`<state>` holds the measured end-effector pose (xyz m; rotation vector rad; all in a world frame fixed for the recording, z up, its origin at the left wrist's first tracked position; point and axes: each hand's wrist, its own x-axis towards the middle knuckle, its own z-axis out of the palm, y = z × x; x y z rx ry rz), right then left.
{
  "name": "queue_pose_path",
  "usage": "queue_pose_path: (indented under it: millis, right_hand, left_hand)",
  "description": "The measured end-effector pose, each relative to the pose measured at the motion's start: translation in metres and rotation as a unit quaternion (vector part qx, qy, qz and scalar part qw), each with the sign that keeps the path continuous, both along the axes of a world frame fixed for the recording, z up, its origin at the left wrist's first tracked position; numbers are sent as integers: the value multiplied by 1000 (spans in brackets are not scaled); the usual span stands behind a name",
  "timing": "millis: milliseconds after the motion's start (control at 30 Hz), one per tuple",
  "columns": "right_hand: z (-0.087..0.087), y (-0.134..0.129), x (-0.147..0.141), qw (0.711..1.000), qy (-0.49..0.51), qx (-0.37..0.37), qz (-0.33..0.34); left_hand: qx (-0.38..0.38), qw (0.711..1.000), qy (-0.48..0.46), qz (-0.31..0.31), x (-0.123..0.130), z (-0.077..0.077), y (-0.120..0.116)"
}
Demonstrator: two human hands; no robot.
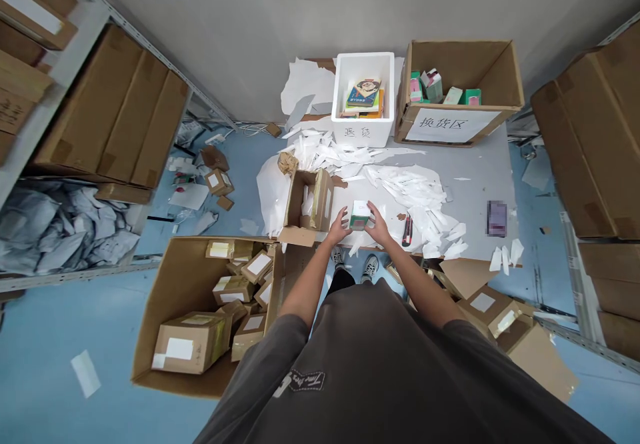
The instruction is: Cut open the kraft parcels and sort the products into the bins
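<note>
A small green and white box [359, 216] is at the front edge of the table, in front of my body. My right hand [379, 224] grips its right side, the fingers at the far corner and the thumb nearer me. On the other side, my left hand [339, 227] is open with its fingers curved, close to the box's left side; a narrow gap seems to separate them. Just left of that hand stands an opened cardboard carton [324, 201] with white paper inside. A red and black utility knife [407, 229] lies to the right of my right hand.
White paper strips [415, 187] litter the table [480, 164]. At the back stand a white foam bin [363, 134] with books and a labelled cardboard box [463, 126] with small boxes. A large carton [173, 277] of parcels sits at lower left. Shelves [85, 44] flank both sides.
</note>
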<state>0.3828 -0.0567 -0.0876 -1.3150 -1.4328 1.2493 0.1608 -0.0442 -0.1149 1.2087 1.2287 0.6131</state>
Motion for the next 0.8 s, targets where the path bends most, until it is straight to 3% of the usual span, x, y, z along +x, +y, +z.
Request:
queue_pose_path:
  millis: [267, 367, 467, 533, 633, 800]
  right_hand:
    - [-55, 26, -12, 986, 63, -146, -50]
    - [-77, 32, -16, 976, 90, -183, -72]
    - [-89, 35, -19, 971, 97, -192, -101]
    - [-87, 35, -19, 968, 97, -199, -118]
    - [-69, 34, -17, 967, 84, -197, -139]
    - [-6, 47, -1, 974, 62, -133, -172]
  left_hand:
    - [-12, 997, -51, 52, 17, -63, 30]
    - [1, 997, -66, 51, 19, -80, 42]
    - [-10, 996, -78, 51, 21, -88, 44]
    - [-17, 995, -86, 55, 24, -86, 42]
    - [-15, 992, -109, 63, 30, -68, 41]
    - [7, 988, -144, 46, 50, -11, 61]
